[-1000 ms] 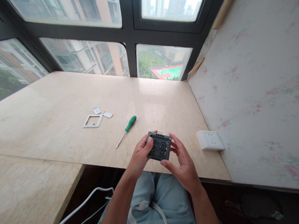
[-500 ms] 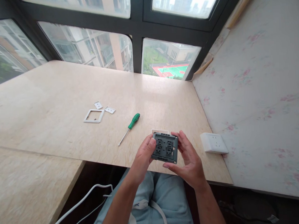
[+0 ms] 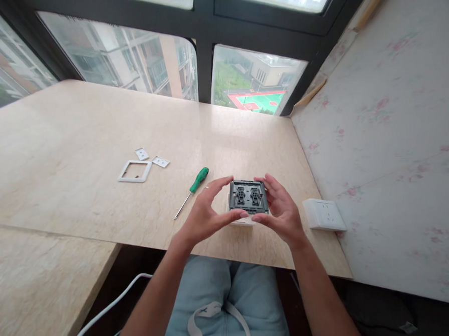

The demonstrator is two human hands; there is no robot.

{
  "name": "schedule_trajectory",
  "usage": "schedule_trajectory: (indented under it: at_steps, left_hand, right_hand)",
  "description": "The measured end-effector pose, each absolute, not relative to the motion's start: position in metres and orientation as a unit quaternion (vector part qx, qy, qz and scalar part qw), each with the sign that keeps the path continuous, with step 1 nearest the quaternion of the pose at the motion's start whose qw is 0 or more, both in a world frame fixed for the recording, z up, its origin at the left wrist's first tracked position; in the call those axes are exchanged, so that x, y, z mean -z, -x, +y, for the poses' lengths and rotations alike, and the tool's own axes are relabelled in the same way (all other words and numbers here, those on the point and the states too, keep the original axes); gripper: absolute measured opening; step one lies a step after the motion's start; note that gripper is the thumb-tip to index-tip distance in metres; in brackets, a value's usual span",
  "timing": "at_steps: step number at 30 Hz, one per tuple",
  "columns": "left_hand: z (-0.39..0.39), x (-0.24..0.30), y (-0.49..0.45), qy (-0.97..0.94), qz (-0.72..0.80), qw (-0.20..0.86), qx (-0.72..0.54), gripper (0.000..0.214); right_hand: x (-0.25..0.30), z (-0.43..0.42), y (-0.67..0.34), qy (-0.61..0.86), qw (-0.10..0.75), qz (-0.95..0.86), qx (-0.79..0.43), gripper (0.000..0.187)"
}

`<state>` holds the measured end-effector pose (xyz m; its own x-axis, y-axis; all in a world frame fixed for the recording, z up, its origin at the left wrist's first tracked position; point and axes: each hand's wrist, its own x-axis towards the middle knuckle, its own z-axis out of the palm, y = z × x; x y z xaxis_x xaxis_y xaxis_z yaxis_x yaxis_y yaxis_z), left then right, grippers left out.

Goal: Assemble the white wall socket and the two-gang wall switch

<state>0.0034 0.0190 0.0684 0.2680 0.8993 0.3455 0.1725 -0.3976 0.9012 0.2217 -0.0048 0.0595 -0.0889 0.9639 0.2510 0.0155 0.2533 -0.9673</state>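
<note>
A dark grey two-gang light switch module (image 3: 247, 198) lies face up between my hands, right above a white mounting box (image 3: 240, 221) that it mostly covers. My left hand (image 3: 207, 209) holds its left side, thumb along the front edge and fingers at the far left corner. Around the right side curls my right hand (image 3: 281, 210), with its thumb at the front right corner. Whether the module rests on the box or hovers just over it, I cannot tell. A green-handled screwdriver (image 3: 199, 180) lies to the left of my left hand.
On the counter (image 3: 75, 130) to the left lie a white switch frame (image 3: 148, 170) and two small white rocker covers, one (image 3: 142, 154) behind the other (image 3: 161, 162). A white socket box (image 3: 324, 214) stands by the papered wall at right. Windows border the back.
Both hands have carried the switch module forward, from near the counter's front edge to over the white box. It now lies flatter, and my left hand's grip has spread wider.
</note>
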Motion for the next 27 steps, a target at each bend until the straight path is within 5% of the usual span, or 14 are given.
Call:
schedule_trajectory:
  at_steps: [14,27]
  left_hand:
    - [0.029,-0.025,0.001,-0.768,0.387,0.269,-0.434,0.098]
    - [0.017,-0.005,-0.003,-0.767,0.423,0.277,-0.396,0.086]
  right_hand:
    - [-0.033,-0.003,-0.241,0.514,0.386,-0.664,-0.383,0.099]
    - [-0.012,-0.015,-0.24,0.541,0.357,-0.674,-0.354,0.095]
